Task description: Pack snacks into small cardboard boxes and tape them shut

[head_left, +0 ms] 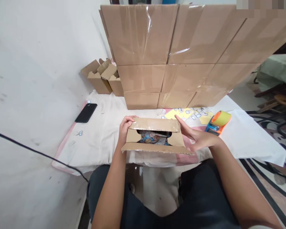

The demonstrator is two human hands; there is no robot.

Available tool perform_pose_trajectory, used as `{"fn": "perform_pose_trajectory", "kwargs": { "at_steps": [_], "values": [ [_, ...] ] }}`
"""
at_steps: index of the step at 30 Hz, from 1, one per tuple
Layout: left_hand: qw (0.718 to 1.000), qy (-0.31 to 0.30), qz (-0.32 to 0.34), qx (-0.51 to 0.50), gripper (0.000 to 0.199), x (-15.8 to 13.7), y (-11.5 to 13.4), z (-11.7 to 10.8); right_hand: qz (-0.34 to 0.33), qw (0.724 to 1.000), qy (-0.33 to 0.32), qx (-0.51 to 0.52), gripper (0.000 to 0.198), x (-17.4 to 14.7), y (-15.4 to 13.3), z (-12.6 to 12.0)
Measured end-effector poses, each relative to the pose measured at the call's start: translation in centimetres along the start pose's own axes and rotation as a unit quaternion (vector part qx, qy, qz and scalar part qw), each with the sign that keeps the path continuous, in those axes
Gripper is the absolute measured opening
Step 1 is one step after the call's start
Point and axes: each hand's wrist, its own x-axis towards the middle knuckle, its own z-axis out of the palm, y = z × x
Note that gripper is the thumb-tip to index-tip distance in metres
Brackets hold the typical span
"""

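Note:
A small cardboard box (154, 125) sits in front of me at the table's near edge, its long top flaps partly raised. Through the gap between the flaps I see blue, colourfully printed packets (153, 138), too hidden to identify further. My left hand (126, 127) grips the box's left end, fingers curled over the far corner. At the right end, my right hand (197, 136) is held with thumb and fingers apart, its palm toward the box side. Some of its fingertips are hard to make out near the flap. An orange and blue tape dispenser (219, 122) lies beyond that hand.
Taped cardboard boxes (169, 76) form a tall stack behind. Several open cartons (100, 78) stand at the back left. A black phone (86, 113) lies on the cloth-covered table (105, 136) near the white wall (38, 79). A black cable (38, 154) crosses the left side.

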Motion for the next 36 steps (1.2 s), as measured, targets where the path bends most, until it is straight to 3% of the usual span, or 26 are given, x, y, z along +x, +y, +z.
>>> {"fn": "perform_pose_trajectory", "kwargs": {
  "at_steps": [3, 7, 9, 12, 17, 23, 26, 31, 36],
  "values": [
    [1.000, -0.004, -0.008, -0.015, 0.008, 0.2, -0.2, 0.2, -0.003, 0.998, 0.057, -0.037, 0.138, 0.1, -0.6, 1.7],
    [0.999, 0.000, -0.008, -0.037, 0.016, 0.3, -0.7, 0.5, 0.024, 0.969, 0.240, 0.049, 0.101, 1.9, -1.3, 4.8],
    [0.999, -0.015, 0.004, -0.050, 0.024, 0.0, -0.7, 0.6, 0.050, 0.953, 0.284, 0.095, 0.090, 2.8, -1.4, 5.5],
    [0.996, -0.056, 0.006, -0.063, 0.031, -0.4, -0.4, 0.5, 0.064, 0.945, 0.291, 0.131, 0.096, 3.5, -1.5, 5.5],
    [0.993, -0.102, -0.050, -0.029, 0.037, -0.5, 0.6, -0.2, 0.065, 0.948, 0.288, 0.120, 0.095, 3.4, -1.5, 5.2],
    [0.992, -0.106, -0.057, -0.047, 0.037, -0.6, 0.6, -0.1, 0.053, 0.947, 0.295, 0.118, 0.094, 3.6, -1.2, 5.4],
    [0.992, -0.094, -0.057, -0.057, 0.035, -0.7, 0.5, 0.0, 0.008, 0.936, 0.330, 0.119, 0.096, 3.7, -0.6, 5.5],
    [0.997, -0.075, -0.001, 0.025, 0.032, -0.6, 0.7, -0.6, -0.069, 0.894, 0.431, 0.103, 0.077, 3.1, 1.0, 3.9],
    [0.996, -0.071, 0.012, 0.046, 0.031, -1.0, 0.5, -1.0, -0.108, 0.819, 0.549, 0.131, 0.052, 1.9, 2.5, 0.5]
  ]
}}
